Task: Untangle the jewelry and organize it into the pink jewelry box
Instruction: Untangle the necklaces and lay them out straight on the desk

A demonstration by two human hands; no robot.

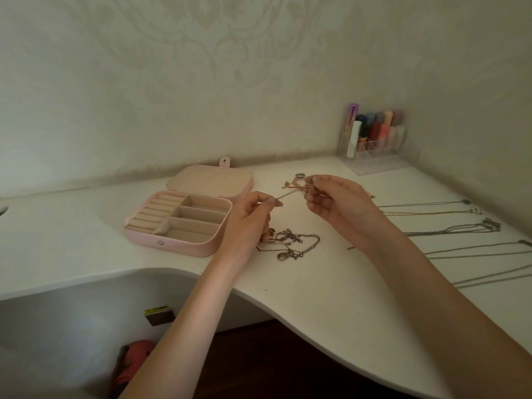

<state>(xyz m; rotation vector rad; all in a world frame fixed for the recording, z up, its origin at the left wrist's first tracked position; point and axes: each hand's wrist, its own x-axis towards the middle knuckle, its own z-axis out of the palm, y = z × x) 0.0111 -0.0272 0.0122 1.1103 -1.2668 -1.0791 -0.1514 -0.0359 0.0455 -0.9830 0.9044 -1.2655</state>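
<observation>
Left hand (250, 217) and right hand (331, 201) pinching one thin chain (289, 193) taut between them; pink jewelry box (184, 214) (lid open) left on bench (331, 289).

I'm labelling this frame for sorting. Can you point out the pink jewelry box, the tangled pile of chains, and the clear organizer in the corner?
Pink jewelry box (169, 245): head view, front wall near the snap.
Tangled pile of chains (290, 243): head view, middle of the heap.
Clear organizer (383, 161): head view, front wall.

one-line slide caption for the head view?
Both hands stretch a thin chain beside the open pink box.
</observation>
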